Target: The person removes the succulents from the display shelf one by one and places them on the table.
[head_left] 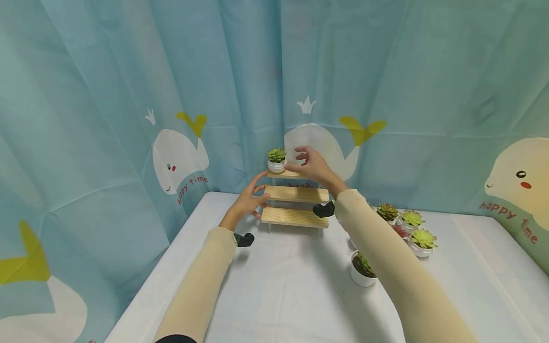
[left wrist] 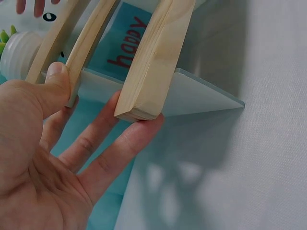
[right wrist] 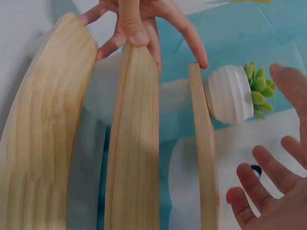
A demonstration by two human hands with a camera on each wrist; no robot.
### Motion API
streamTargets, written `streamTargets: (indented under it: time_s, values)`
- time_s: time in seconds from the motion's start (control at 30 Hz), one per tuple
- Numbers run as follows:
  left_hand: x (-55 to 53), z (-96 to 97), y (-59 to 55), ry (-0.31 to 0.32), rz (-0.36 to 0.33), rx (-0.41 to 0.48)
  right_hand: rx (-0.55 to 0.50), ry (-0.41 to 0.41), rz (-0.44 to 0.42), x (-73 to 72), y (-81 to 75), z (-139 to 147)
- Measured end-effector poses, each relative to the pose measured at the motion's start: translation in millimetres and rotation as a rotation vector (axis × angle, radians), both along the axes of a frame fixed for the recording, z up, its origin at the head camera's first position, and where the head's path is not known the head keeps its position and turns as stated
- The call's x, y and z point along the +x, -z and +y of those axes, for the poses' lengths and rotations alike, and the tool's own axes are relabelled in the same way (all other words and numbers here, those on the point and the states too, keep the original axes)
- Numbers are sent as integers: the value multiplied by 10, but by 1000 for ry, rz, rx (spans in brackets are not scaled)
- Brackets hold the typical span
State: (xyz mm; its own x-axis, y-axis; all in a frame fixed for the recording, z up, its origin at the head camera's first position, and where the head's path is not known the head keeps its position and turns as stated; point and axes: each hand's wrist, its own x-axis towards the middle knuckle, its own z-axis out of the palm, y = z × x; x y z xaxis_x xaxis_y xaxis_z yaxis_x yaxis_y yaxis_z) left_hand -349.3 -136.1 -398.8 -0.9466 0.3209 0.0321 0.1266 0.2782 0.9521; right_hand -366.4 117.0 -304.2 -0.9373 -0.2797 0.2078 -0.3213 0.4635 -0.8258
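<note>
A three-tier wooden stand with clear side panels stands at the table's far side. A green succulent in a white ribbed pot sits at the left end of its top plank. My left hand is spread along the stand's left end. Its thumb rests on the middle plank, and fingertips touch the bottom plank's end. Fingers apart and holding nothing, my right hand hovers just right of the pot. In the right wrist view the green leaves face this hand's fingers.
Right of the stand, several potted succulents cluster on the white table, partly behind my right sleeve. Another white pot stands nearer, overlapped by that sleeve. A blue whale-print curtain hangs behind the stand.
</note>
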Motion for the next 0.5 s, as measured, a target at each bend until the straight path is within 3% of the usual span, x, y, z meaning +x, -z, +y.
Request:
streamTargets:
  time_s: [0.23, 0.5]
  values:
    - [4, 39, 8, -4, -5, 3, 0, 44, -66, -89, 63, -111]
    - [-12, 49, -11, 8, 6, 9, -38, 57, -51, -137, 93, -272]
